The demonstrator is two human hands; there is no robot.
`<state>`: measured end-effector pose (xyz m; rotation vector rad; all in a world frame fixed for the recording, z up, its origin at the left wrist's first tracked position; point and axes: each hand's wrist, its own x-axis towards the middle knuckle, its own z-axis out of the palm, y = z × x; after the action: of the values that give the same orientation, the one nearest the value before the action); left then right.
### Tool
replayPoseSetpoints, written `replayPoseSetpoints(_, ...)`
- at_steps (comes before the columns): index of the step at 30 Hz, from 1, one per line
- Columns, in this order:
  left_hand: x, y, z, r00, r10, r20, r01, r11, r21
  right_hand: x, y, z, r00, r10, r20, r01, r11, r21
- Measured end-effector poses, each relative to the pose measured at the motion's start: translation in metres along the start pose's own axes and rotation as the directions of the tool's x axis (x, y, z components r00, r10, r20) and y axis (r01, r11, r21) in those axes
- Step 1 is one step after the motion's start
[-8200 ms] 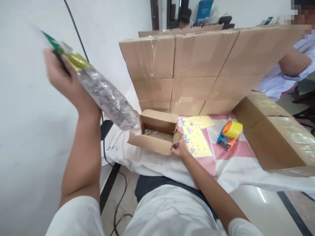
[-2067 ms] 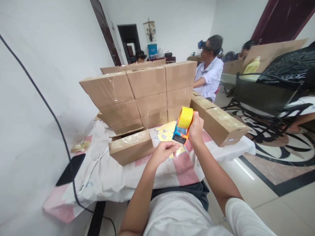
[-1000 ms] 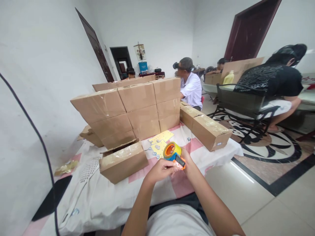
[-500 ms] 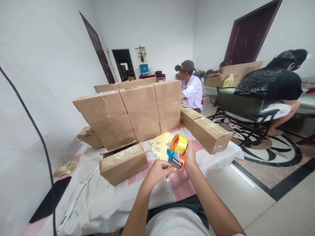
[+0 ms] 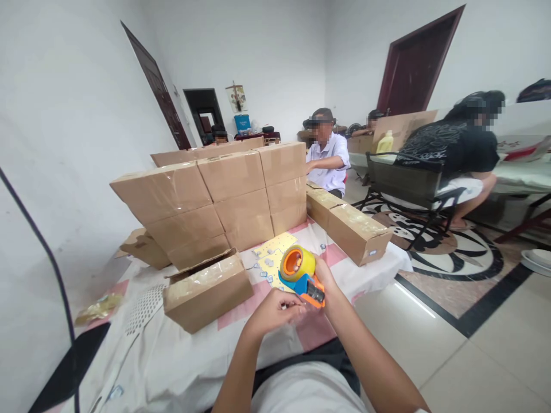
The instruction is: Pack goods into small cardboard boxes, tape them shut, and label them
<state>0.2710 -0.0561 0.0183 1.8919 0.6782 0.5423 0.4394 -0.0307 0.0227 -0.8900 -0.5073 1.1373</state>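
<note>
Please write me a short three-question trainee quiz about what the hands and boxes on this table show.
1. True or false: the right hand holds the tape dispenser.
2. What is the left hand doing? A) resting on the small box B) pinching at the dispenser's tape end C) lifting the yellow sheet
3. Fill in: the small box lies ___ of the dispenser in the picture.

Key: 1 true; 2 B; 3 left.

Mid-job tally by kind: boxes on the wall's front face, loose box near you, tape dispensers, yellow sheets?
Boxes on the wall's front face: 9
Loose box: 1
Tape dispenser, in the right hand: 1
Yellow sheets: 2
Total: 13
</note>
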Motion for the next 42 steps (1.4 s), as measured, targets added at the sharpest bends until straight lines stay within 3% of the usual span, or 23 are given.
replayPoseSetpoints(3,-0.004,-0.007,-0.005,0.999,-0.039,-0.033,0.035,0.994,-0.102,0.022,-0.012,-0.006,0.997,-0.047,-0.059,0.049,0.998,0.036)
replayPoseSetpoints(7,-0.015,-0.010,-0.023,0.987,-0.013,-0.159,0.001,0.997,-0.078,0.067,-0.030,-0.020,0.978,-0.185,-0.098,0.179,0.981,-0.070)
replayPoseSetpoints(10,-0.022,-0.015,-0.034,0.970,-0.021,-0.244,-0.007,0.993,-0.114,0.093,-0.034,-0.030,0.978,-0.176,-0.110,0.160,0.977,-0.140)
replayPoseSetpoints(14,-0.024,-0.018,-0.040,0.939,-0.083,-0.334,0.006,0.974,-0.226,0.105,-0.033,-0.037,0.979,-0.149,-0.135,0.110,0.958,-0.265)
replayPoseSetpoints(16,-0.024,-0.019,-0.042,0.893,-0.100,-0.439,-0.024,0.963,-0.269,0.104,-0.036,-0.041,0.971,-0.176,-0.161,0.112,0.933,-0.342)
replayPoseSetpoints(20,-0.027,-0.018,-0.050,0.754,-0.153,-0.639,-0.121,0.924,-0.364,0.094,-0.051,-0.036,0.916,-0.337,-0.216,0.200,0.853,-0.482)
replayPoseSetpoints(22,-0.031,-0.015,-0.054,0.736,-0.177,-0.653,-0.133,0.909,-0.395,0.077,-0.055,-0.019,0.913,-0.397,-0.097,0.289,0.795,-0.533)
replayPoseSetpoints(23,-0.033,-0.013,-0.056,0.740,-0.177,-0.648,-0.130,0.908,-0.397,0.065,-0.055,-0.007,0.917,-0.397,0.037,0.351,0.758,-0.550)
replayPoseSetpoints(24,-0.036,-0.010,-0.057,0.751,-0.171,-0.638,-0.125,0.912,-0.390,0.051,-0.055,0.006,0.897,-0.359,0.258,0.442,0.701,-0.560)
replayPoseSetpoints(25,-0.039,-0.007,-0.057,0.764,-0.158,-0.625,-0.118,0.919,-0.377,0.036,-0.054,0.021,0.832,-0.281,0.477,0.532,0.646,-0.548)
replayPoseSetpoints(26,-0.042,-0.004,-0.058,0.780,-0.141,-0.609,-0.113,0.926,-0.360,0.021,-0.052,0.036,0.753,-0.204,0.625,0.599,0.605,-0.525)
replayPoseSetpoints(28,-0.048,0.002,-0.057,0.816,-0.102,-0.569,-0.111,0.938,-0.328,-0.005,-0.047,0.062,0.623,-0.112,0.774,0.696,0.530,-0.484)
replayPoseSetpoints(30,-0.055,0.006,-0.056,0.838,-0.074,-0.541,-0.117,0.943,-0.311,-0.021,-0.042,0.080,0.536,-0.058,0.842,0.766,0.453,-0.456)
replayPoseSetpoints(32,-0.061,0.010,-0.055,0.839,-0.073,-0.540,-0.113,0.946,-0.303,-0.029,-0.037,0.089,0.479,-0.005,0.878,0.803,0.406,-0.437)
replayPoseSetpoints(37,-0.072,0.014,-0.058,0.787,-0.166,-0.594,-0.073,0.931,-0.357,-0.021,-0.029,0.102,0.438,0.084,0.895,0.801,0.416,-0.431)
replayPoseSetpoints(39,-0.080,0.010,-0.062,0.725,-0.271,-0.634,0.007,0.922,-0.387,-0.013,-0.031,0.112,0.445,0.036,0.895,0.805,0.422,-0.417)
replayPoseSetpoints(40,-0.086,0.007,-0.064,0.677,-0.330,-0.658,0.066,0.917,-0.393,-0.009,-0.034,0.118,0.473,-0.022,0.881,0.798,0.434,-0.418)
replayPoseSetpoints(42,-0.102,-0.003,-0.071,0.541,-0.398,-0.741,0.177,0.915,-0.362,0.001,-0.040,0.133,0.547,-0.138,0.826,0.775,0.457,-0.437)
